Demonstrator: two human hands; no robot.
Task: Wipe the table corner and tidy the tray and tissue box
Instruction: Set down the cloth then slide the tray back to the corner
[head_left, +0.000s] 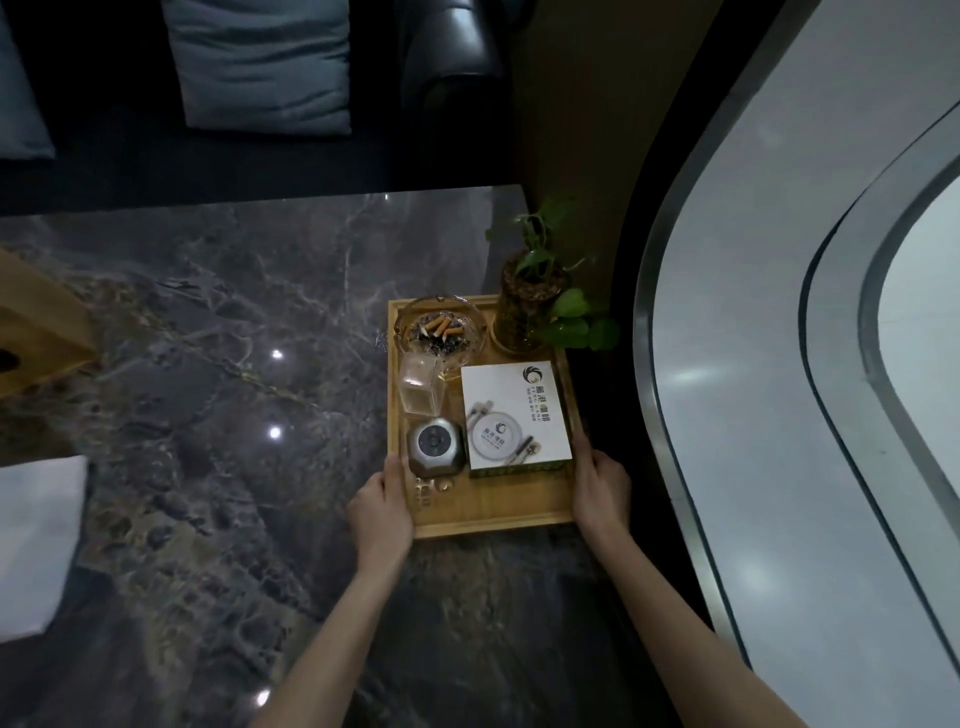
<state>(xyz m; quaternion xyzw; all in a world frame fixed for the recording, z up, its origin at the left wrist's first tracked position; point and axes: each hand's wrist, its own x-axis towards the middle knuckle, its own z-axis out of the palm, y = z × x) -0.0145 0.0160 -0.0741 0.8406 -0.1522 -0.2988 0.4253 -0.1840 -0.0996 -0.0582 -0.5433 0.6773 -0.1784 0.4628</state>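
A wooden tray (498, 512) sits at the right edge of the dark marble table (234, 322). My left hand (382, 506) grips its left rim near the front. On the right rim my right hand (602, 488) holds on likewise. The tray carries a glass ashtray (439, 330) with cigarette butts, a small clear glass (420, 387), a round grey device (434, 447), a white printed box (514, 413) and a potted green plant (530, 301). A wooden tissue box (36, 322) stands at the far left edge. A white cloth (36, 545) lies on the table at the lower left.
A dark sofa with a blue-grey cushion (260, 62) stands behind the table. To the right, past the table's edge, runs a dark curved rail (670, 415) and pale flooring below.
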